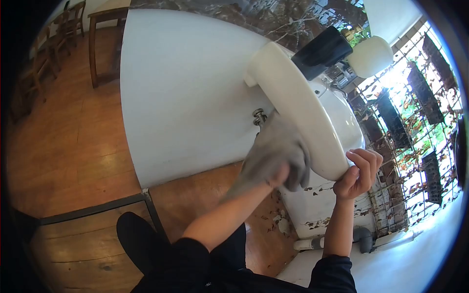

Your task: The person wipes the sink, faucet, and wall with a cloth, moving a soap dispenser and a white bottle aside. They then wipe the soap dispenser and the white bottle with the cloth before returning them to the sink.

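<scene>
A white wall-mounted sink (303,107) juts out from the white wall, seen tilted in the head view. My left hand (280,173) is wrapped in a bunched grey cloth (273,149), blurred by motion, against the sink's outer side and underside. Curled over the sink's front rim are the fingers of my right hand (359,173), with the thumb on the outer side. A black cylindrical container (322,52) and a whitish rounded object (370,56) stand at the sink's back edge, near the metal faucet (337,89).
A metal valve (259,116) sticks out of the wall under the sink. Grey and white drain pipes (361,239) run low at the right. A wire grid (415,112) with dry vines covers the window side. Wooden furniture (93,44) stands at the upper left.
</scene>
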### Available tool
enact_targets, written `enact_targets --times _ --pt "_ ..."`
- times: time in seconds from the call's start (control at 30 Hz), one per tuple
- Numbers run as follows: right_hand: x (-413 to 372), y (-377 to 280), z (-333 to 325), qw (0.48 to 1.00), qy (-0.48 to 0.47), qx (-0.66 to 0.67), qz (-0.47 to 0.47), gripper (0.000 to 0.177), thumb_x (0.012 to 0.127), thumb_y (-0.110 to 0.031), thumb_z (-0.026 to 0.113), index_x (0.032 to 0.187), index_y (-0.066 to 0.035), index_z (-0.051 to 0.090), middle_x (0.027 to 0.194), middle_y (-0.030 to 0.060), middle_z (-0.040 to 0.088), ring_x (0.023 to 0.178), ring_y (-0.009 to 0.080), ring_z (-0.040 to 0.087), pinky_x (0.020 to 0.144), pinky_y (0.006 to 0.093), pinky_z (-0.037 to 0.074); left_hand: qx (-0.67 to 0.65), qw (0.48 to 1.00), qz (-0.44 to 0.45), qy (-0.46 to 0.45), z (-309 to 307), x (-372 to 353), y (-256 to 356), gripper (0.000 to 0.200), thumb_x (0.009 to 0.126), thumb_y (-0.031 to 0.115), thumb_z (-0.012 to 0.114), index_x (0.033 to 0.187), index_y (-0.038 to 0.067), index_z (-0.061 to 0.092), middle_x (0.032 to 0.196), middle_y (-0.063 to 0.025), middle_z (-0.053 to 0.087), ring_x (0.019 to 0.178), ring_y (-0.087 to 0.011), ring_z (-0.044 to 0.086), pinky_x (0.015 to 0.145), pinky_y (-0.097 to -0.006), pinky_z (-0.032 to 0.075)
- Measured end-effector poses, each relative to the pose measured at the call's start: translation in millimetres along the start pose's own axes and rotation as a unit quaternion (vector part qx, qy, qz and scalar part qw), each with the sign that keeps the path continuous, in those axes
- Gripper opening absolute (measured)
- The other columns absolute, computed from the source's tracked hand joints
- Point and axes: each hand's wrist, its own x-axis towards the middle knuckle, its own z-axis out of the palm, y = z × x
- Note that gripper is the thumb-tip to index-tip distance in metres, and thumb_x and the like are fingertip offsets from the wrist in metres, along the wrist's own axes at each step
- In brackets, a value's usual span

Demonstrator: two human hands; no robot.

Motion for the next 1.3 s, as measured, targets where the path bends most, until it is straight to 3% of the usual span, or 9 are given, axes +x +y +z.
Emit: enact_targets --times 0.07,0.3,0.57,0.83,1.0,1.03,1.1,1.13,1.3 --pt "0 0 0 1.0 -0.002 0.003 0.0 0.031 0.088 -0.024 0.046 0.076 -0.002 0.064 0.074 0.0111 0.061 0.073 0.026 0.051 0.07 0.0354 0.04 -0.375 0.902 -0.13 0.17 6 45 0 0.042 0.097 0.039 0.045 0.122 0.006 0.053 0.117 -0.0083 0.057 0.111 -0.022 0.053 0.09 -0.0353 0.047" --pt "3 -1 0 1.0 0.0 0.003 -0.016 0.029 0.087 -0.021 0.045 0.078 -0.001 0.064 0.075 0.0123 0.061 0.074 0.0264 0.052 0.069 0.0367 0.04 -0.451 0.867 -0.187 0.105 -53 150 29 0.036 0.098 0.034 0.043 0.117 0.007 0.055 0.112 -0.0106 0.062 0.102 -0.0234 0.06 0.089 -0.0359 0.049" --pt "1 4 2 1.0 0.01 -0.003 -0.027 0.029 0.087 -0.019 0.045 0.079 -0.001 0.066 0.076 0.0112 0.063 0.074 0.024 0.053 0.068 0.034 0.04 -0.223 0.919 -0.198 0.259 25 79 69 0.033 0.096 0.019 0.034 0.115 -0.006 0.046 0.116 -0.0215 0.054 0.108 -0.0311 0.053 0.096 -0.0387 0.04" --pt "-2 12 3 0.998 0.02 0.001 -0.052 0.033 0.091 -0.022 0.043 0.08 0.0 0.065 0.078 0.0119 0.065 0.076 0.0234 0.056 0.074 0.0358 0.042 0.06 0.994 -0.039 0.087 84 -13 46 0.038 0.098 0.021 0.035 0.12 -0.007 0.048 0.132 -0.0237 0.043 0.127 -0.0312 0.039 0.109 -0.039 0.026" --pt "-9 14 6 0.997 0.056 0.031 0.032 0.034 0.087 -0.018 0.039 0.079 0.006 0.061 0.081 0.0156 0.061 0.077 0.0236 0.058 0.069 0.035 0.045 -0.441 0.843 -0.284 0.12 32 60 34 0.043 0.099 0.026 0.03 0.119 -0.006 0.05 0.126 -0.0256 0.05 0.124 -0.0339 0.043 0.107 -0.041 0.031" --pt "-8 16 5 0.998 0.051 0.012 0.032 0.033 0.086 -0.018 0.038 0.078 0.005 0.06 0.08 0.0156 0.062 0.076 0.0236 0.058 0.068 0.0356 0.046 -0.192 0.963 -0.11 0.152 47 41 12 0.041 0.097 0.024 0.034 0.12 -0.007 0.049 0.127 -0.0259 0.049 0.124 -0.0347 0.043 0.106 -0.0413 0.032" --pt "-8 24 2 0.998 0.057 0.002 0.038 0.034 0.084 -0.019 0.037 0.078 0.004 0.061 0.079 0.0154 0.062 0.073 0.024 0.059 0.066 0.0359 0.048 0.254 0.95 0.129 0.13 85 -12 -34 0.039 0.089 0.011 0.046 0.123 -0.007 0.047 0.129 -0.0261 0.048 0.125 -0.0372 0.041 0.106 -0.042 0.032" --pt "-7 23 2 0.998 0.048 -0.001 0.034 0.034 0.084 -0.019 0.037 0.078 0.004 0.061 0.079 0.0154 0.062 0.073 0.024 0.059 0.066 0.0359 0.048 -0.041 0.992 -0.041 0.114 83 -40 -15 0.043 0.084 0.004 0.049 0.126 -0.003 0.047 0.128 -0.0248 0.05 0.125 -0.036 0.043 0.105 -0.0407 0.034" --pt "-3 19 2 0.996 0.063 0.009 0.058 0.037 0.083 -0.024 0.036 0.077 0.004 0.061 0.078 0.0149 0.062 0.071 0.0237 0.059 0.065 0.0356 0.049 -0.137 0.923 -0.339 -0.119 74 -150 -63 0.036 0.09 0.017 0.048 0.122 0.003 0.055 0.129 -0.0175 0.053 0.123 -0.0305 0.047 0.103 -0.0369 0.036"
